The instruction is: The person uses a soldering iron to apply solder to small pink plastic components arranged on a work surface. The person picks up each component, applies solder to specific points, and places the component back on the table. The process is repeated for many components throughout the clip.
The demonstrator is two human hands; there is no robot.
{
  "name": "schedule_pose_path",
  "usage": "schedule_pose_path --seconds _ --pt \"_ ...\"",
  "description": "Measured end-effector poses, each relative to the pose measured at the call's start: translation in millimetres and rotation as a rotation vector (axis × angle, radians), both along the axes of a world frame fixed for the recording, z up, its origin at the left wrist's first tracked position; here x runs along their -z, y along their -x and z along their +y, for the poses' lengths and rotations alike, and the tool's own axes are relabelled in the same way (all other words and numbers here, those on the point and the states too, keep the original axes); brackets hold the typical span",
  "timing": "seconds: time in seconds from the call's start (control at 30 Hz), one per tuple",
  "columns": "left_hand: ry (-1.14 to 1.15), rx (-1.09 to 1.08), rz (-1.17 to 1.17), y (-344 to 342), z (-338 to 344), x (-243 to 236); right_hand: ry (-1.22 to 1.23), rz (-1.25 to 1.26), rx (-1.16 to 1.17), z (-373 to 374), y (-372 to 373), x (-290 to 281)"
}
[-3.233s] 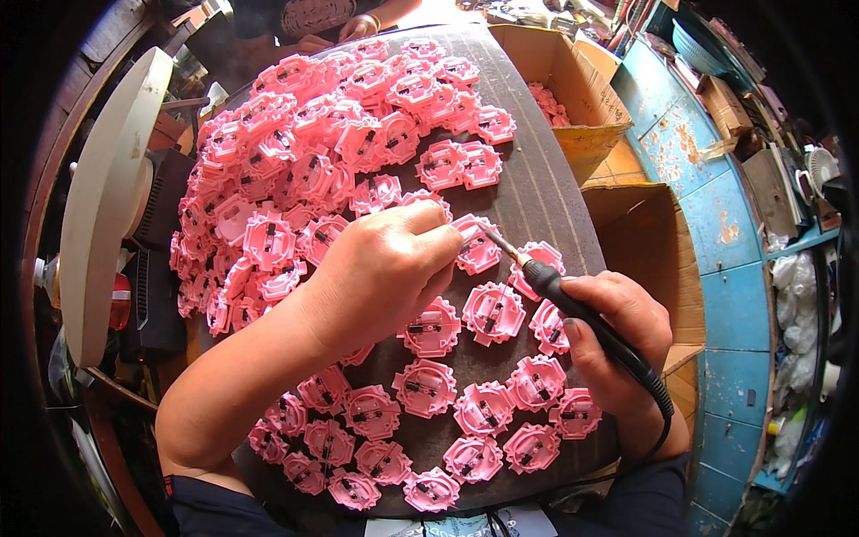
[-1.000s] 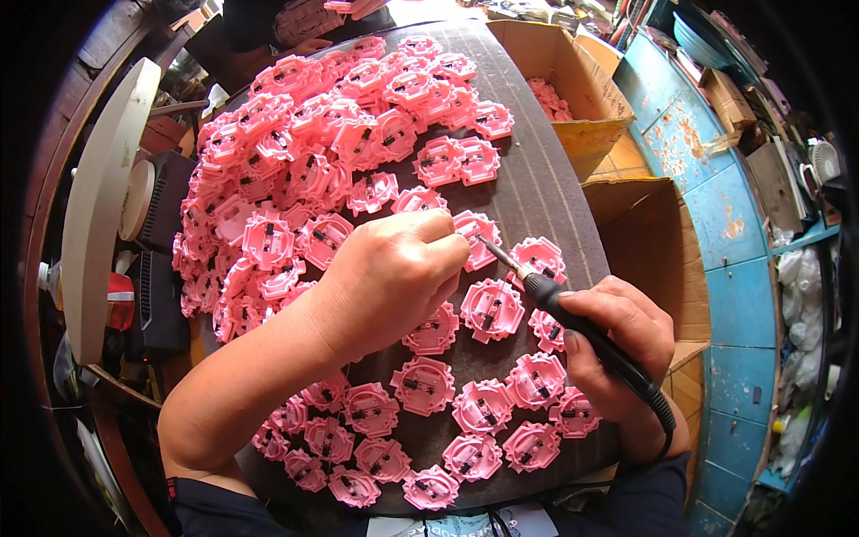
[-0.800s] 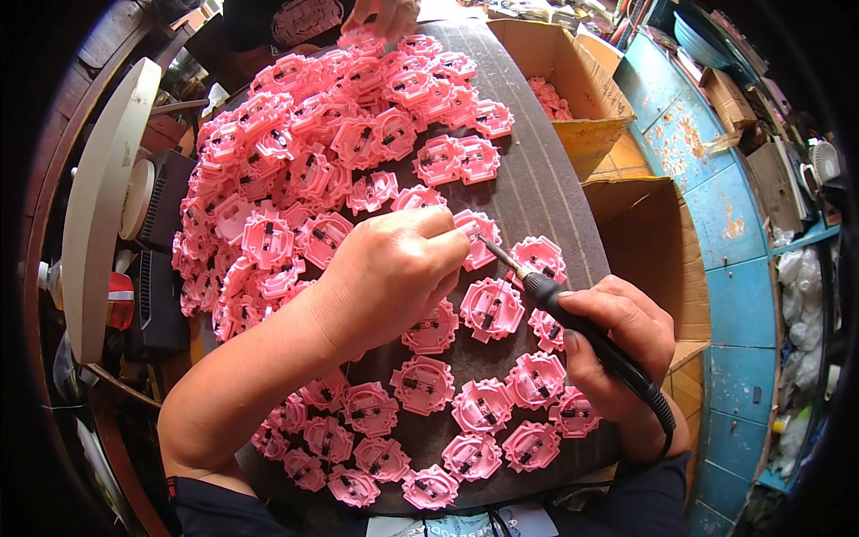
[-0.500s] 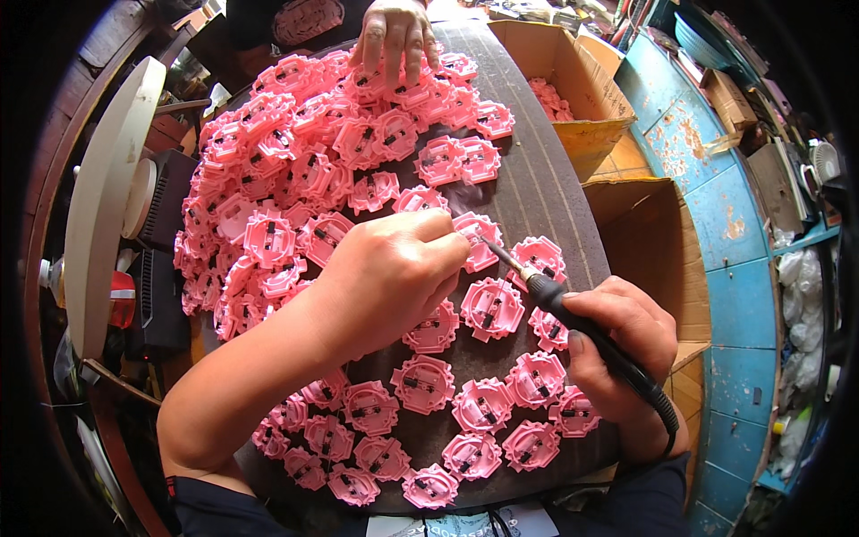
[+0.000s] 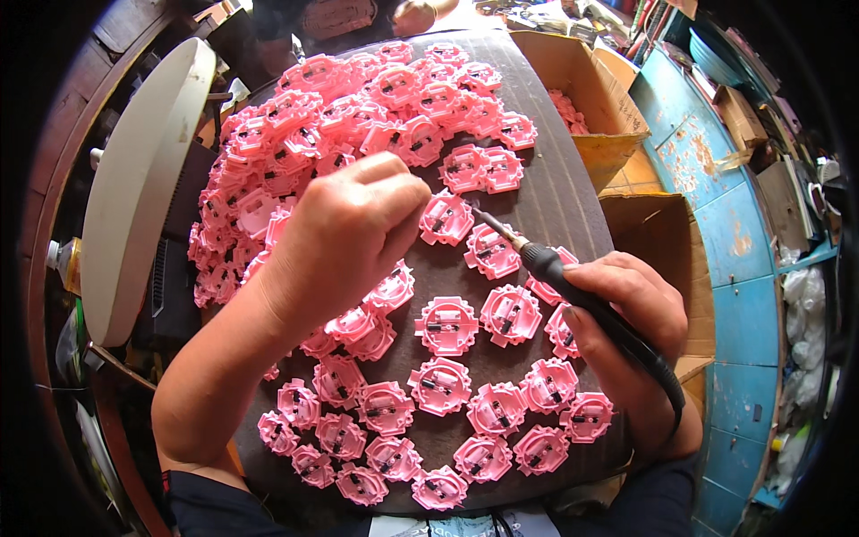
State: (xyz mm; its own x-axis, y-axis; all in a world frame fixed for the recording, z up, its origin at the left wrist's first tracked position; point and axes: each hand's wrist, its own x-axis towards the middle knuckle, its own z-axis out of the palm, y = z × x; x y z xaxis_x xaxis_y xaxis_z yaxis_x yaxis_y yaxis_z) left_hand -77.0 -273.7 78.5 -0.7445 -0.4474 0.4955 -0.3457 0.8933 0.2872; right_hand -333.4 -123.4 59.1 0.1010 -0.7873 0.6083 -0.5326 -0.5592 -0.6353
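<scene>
My right hand (image 5: 631, 309) grips the black handle of a soldering iron (image 5: 548, 270), which slants up and left. Its thin metal tip is by the right edge of a pink plastic part (image 5: 446, 217) with small dark and light pieces mounted inside. To the left, my left hand (image 5: 353, 219) is closed in a pinch beside that same part; whatever its fingers hold is hidden. Several similar pink parts lie spread over the dark table (image 5: 550, 170), such as one (image 5: 447, 326) between my forearms. A large heap of them (image 5: 304, 116) covers the table's far left.
Another person's hand (image 5: 414, 16) is at the table's far edge. Two cardboard boxes stand off the right side; the farther box (image 5: 617, 134) holds pink parts, the nearer box (image 5: 662, 224) sits lower. A pale round-edged panel (image 5: 148, 197) rises at left. Blue cabinets (image 5: 743, 295) line the right.
The soldering iron's tip and my left hand have moved left, to a different pink part. The other person's hand has drawn back from the heap. The whole view has shifted slightly.
</scene>
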Motion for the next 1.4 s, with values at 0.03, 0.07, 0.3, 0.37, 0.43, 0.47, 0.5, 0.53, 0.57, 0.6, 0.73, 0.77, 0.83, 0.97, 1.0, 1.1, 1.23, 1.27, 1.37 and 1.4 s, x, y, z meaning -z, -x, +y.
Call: schedule_pose_path --seconds 0.03,0.07,0.3,0.37,0.43,0.47,0.5,0.53,0.57,0.6,0.73,0.77,0.83,0.97,1.0,1.1,1.23,1.27,1.37,1.4 --pt "0.041 -0.011 0.005 0 -5 -1 -0.001 -0.017 -0.002 -3 -2 4" --pt "0.041 -0.025 0.003 -1 -7 -2 -0.001 -0.036 -0.006 -6 -5 7" --pt "-0.042 0.048 -0.160 -2 -11 26 0.004 -0.007 -0.027 -17 -9 9" --pt "-0.056 0.048 -0.167 0 -11 29 0.000 -0.004 -0.030 -18 -9 11" --pt "-0.065 0.054 -0.167 0 -10 31 -0.010 -0.015 -0.025 -19 -9 12" --pt "-0.064 0.063 -0.162 0 -11 31 -0.014 -0.014 -0.028 -20 -10 13" --pt "-0.063 0.071 -0.158 0 -12 32 -0.019 -0.013 -0.030 -20 -10 13" --pt "-0.061 0.069 -0.164 0 -11 32 -0.023 -0.013 -0.033 -21 -10 14" --pt "-0.058 0.067 -0.169 1 -11 31 -0.032 -0.013 -0.032 -21 -10 14" --pt "-0.056 0.066 -0.174 1 -10 31 -0.041 -0.013 -0.032 -20 -9 14" --pt "-0.063 0.056 -0.165 1 -10 31 -0.044 -0.018 -0.034 -20 -10 15" --pt "-0.063 0.057 -0.161 0 -9 31 -0.045 -0.016 -0.035 -20 -10 15" --pt "-0.066 0.058 -0.164 0 -9 31 -0.046 -0.012 -0.037 -20 -10 15" --pt "-0.063 0.061 -0.183 0 -10 31 -0.048 -0.002 -0.027 -19 -10 15" --pt "-0.059 0.060 -0.187 0 -10 31 -0.039 0.003 -0.027 -20 -10 15" --pt "-0.072 0.057 -0.188 -1 -9 32 -0.029 0.016 -0.032 -20 -9 14" --pt "-0.071 0.046 -0.169 -2 -9 29 -0.009 -0.002 -0.007 -20 -9 15" --pt "-0.065 0.032 -0.167 -3 -9 27 -0.019 -0.002 -0.010 -20 -9 15" --pt "-0.056 0.019 -0.155 -2 -11 26 -0.032 0.001 -0.019 -22 -10 14" --pt "-0.055 0.019 -0.150 -2 -12 26 -0.024 0.005 -0.023 -23 -11 13"
